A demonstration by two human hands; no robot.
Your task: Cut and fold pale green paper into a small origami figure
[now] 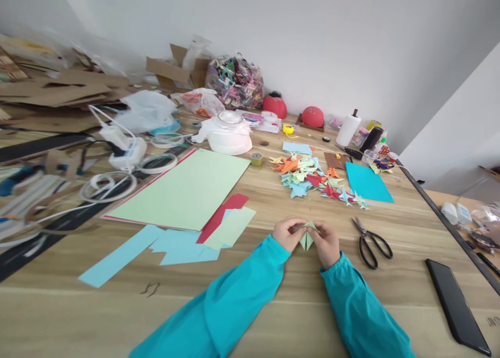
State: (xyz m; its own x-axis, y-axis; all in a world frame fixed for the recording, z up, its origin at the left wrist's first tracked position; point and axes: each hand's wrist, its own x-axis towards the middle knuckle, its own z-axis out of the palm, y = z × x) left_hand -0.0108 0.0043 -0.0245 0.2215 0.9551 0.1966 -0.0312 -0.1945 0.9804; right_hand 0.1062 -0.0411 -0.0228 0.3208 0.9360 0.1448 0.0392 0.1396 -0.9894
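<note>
A small pale green folded paper piece point(307, 237) is pinched between both my hands just above the wooden table point(273, 306). My left hand point(288, 233) grips its left side with curled fingers. My right hand point(327, 242) grips its right side, fingers closed on the fold. Both arms wear teal sleeves. A pile of several small folded paper figures point(312, 181) in mixed colours lies beyond my hands. Black scissors point(370, 242) rest on the table just right of my right hand.
A large pale green sheet point(183, 191) and light blue and red offcuts point(175, 243) lie to the left. A blue sheet point(367, 183), a black phone point(457, 306), tape rolls point(109, 183), a white container point(228, 131), bags and cardboard crowd the back and left.
</note>
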